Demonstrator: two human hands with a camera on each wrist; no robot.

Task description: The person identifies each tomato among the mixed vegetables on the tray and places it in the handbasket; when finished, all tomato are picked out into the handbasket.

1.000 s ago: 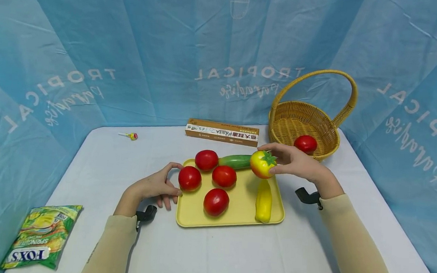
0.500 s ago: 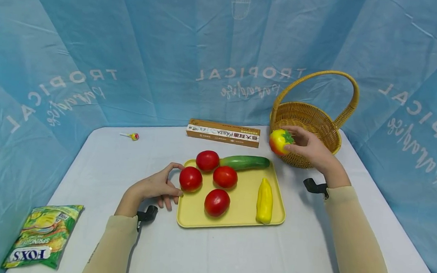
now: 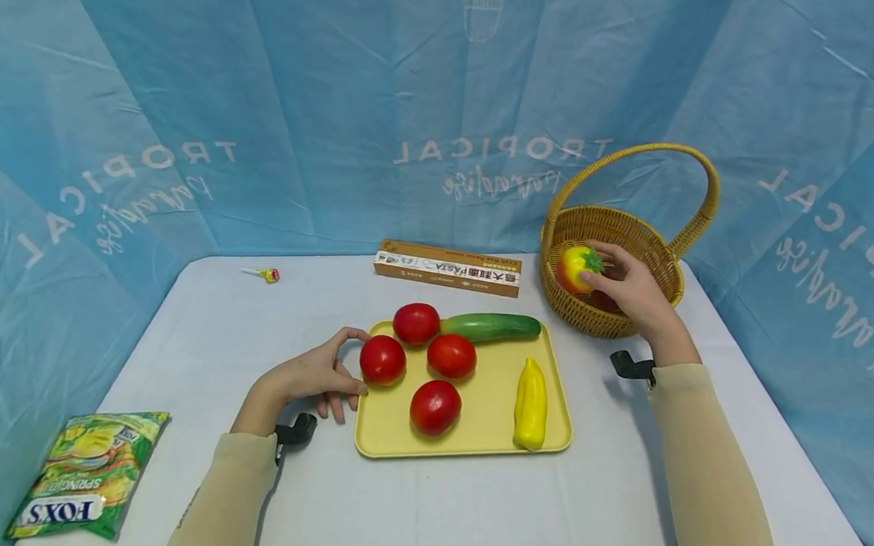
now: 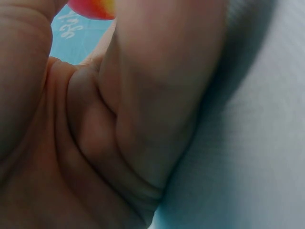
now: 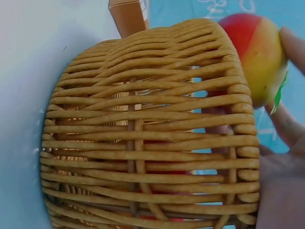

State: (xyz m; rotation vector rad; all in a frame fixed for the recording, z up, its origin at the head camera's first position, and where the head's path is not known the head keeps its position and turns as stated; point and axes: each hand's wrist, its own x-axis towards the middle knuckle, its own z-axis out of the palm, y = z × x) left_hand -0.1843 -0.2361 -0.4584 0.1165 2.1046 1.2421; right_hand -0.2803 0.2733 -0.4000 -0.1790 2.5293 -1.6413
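Note:
My right hand (image 3: 635, 289) holds a yellow-and-red tomato (image 3: 578, 269) with green leaves, thumb and fingers around its side. The tomato is at the left inner side of the wicker basket (image 3: 673, 279); in the right wrist view it shows beside the basket rim (image 5: 243, 119). Red shows through the weave, and a red tomato in the basket is mostly hidden by my hand. My left hand (image 3: 311, 374) holds the left edge of the yellow tray (image 3: 489, 410), thumb at the rim beside a red tomato (image 3: 382, 361). The left wrist view hides the contact.
On the tray lie more red tomatoes (image 3: 435, 407), a green cucumber (image 3: 490, 327) and a yellow pepper-like vegetable (image 3: 531, 404). A pasta box (image 3: 447, 268) lies behind it. A lollipop (image 3: 262, 274) and a green Fox's packet (image 3: 89, 475) are at left. Blue curtains border the table.
My right hand has carried the yellow-and-red tomato from above the tray, rightward and away from me, into the basket opening. My left hand and the tray have stayed put.

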